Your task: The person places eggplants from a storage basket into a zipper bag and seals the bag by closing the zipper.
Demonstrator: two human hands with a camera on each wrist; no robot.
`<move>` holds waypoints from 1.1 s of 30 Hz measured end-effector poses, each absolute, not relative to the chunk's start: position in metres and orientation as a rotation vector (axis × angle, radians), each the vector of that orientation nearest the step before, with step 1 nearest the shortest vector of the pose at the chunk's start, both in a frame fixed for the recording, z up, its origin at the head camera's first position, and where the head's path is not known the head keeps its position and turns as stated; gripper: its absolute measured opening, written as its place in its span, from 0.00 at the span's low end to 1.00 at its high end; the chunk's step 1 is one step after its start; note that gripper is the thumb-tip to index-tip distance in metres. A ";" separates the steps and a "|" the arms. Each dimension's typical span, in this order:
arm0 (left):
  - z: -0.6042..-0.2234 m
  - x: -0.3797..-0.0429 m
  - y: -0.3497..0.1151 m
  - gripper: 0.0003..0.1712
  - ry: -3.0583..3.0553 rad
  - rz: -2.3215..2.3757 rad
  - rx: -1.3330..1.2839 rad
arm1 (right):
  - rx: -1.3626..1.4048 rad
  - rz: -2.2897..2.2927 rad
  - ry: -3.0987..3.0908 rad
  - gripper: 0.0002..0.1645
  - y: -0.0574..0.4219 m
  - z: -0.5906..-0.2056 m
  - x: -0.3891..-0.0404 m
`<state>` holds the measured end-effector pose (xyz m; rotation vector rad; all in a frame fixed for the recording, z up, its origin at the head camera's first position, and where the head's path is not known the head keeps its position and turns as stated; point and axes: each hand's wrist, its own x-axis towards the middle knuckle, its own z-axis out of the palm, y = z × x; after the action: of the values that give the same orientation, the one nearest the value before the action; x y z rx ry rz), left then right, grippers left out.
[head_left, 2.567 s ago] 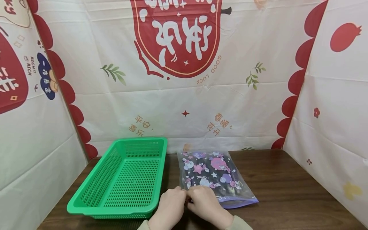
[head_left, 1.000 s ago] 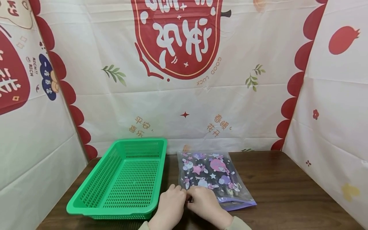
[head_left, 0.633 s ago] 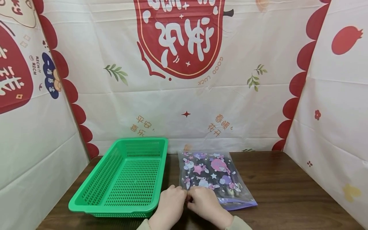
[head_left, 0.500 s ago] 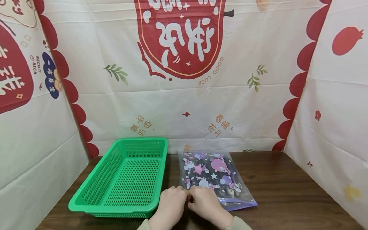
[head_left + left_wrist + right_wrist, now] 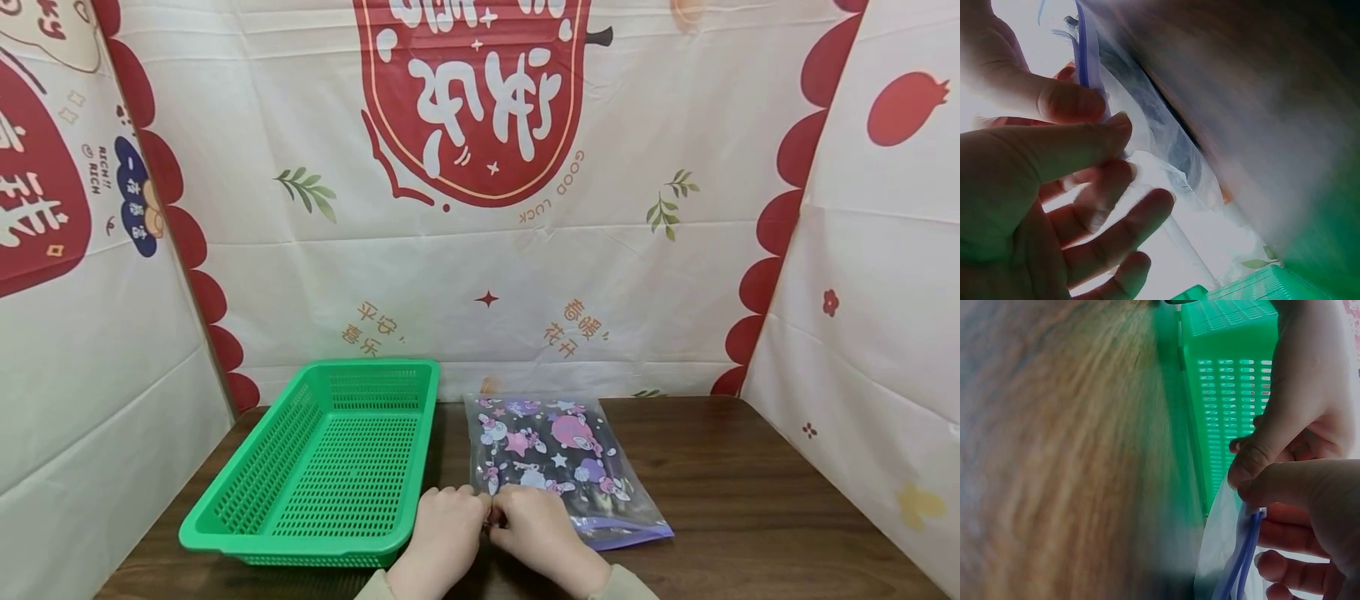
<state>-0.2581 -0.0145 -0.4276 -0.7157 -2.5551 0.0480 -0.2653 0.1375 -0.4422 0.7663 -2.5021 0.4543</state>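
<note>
A clear zip bag (image 5: 558, 442) printed with pink, purple and white cartoon figures lies flat on the table. Its purple seal strip (image 5: 637, 535) faces the near side, and the mouth gapes a little at the right. At the left end of that strip, my left hand (image 5: 448, 529) pinches the bag's corner between thumb and index finger. Right beside it, my right hand (image 5: 538, 529) pinches the purple zip edge (image 5: 1249, 550), thumb tips almost touching. In the left wrist view, two purple ridges (image 5: 1083, 50) run up from the pinched spot. The fingers hide the corner in the head view.
A green plastic basket (image 5: 408, 533) with slotted walls stands just left of the hands. Dark wooden table surface (image 5: 750, 492) stretches to the right. A printed white cloth (image 5: 480, 258) hangs behind and along both sides.
Both hands keep their pinch at the bag's left corner, with barely any movement. The head view has shifted slightly, and the bag's purple edge sits a touch nearer the front than at first.
</note>
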 end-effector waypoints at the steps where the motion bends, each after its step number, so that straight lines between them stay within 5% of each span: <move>1: -0.428 -0.258 -0.015 0.11 -2.556 0.050 -0.719 | 0.761 0.446 -2.496 0.12 0.137 -0.442 -0.265; 33: -0.423 -0.257 -0.013 0.11 -2.660 0.034 -0.675 | 0.802 0.500 -2.554 0.13 0.140 -0.442 -0.266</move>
<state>-0.2571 -0.0131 -0.4233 -0.6754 -2.6602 0.0344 -0.2660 0.1399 -0.4417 0.8023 -2.5538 0.4997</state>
